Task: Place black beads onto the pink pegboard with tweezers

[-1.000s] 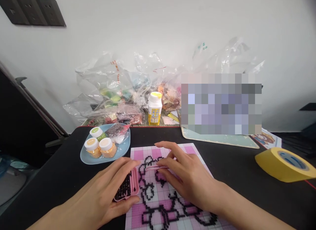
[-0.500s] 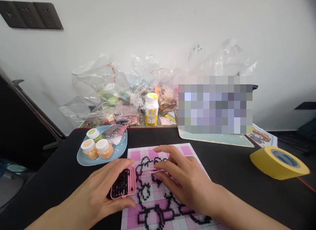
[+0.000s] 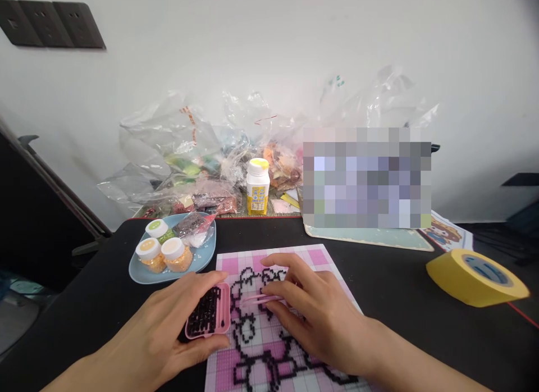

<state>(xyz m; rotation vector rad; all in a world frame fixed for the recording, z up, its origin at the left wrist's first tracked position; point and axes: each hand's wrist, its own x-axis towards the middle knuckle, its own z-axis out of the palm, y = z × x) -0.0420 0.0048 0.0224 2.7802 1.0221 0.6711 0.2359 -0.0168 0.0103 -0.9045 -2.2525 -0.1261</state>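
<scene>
Fingers and thumb of my left hand (image 3: 168,322) grip a small pink tray (image 3: 226,309) at its far and near sides. Black beads (image 3: 206,313) fill most of it, with a narrow slotted strip along its right. My right hand (image 3: 311,305) pinches pink tweezers (image 3: 256,300), whose tips point left over the pegboard. Whether a bead sits between the tips is too small to tell. Under both lies the pegboard (image 3: 318,257), see-through over a pink and white checked sheet, with black beads forming a cartoon outline. My right hand hides part of that outline.
A blue plate (image 3: 138,271) at left carries lidded jars of beads (image 3: 177,256) and a plastic bag (image 3: 196,226). Behind stand a white and yellow bottle (image 3: 258,190) and bulging clear bags (image 3: 168,133). Yellow tape (image 3: 455,279) lies right; a blurred-out patch covers the back right.
The tweezers have shifted slightly toward me, and their tips lie a little lower over the board. The tray in my left hand has moved slightly left.
</scene>
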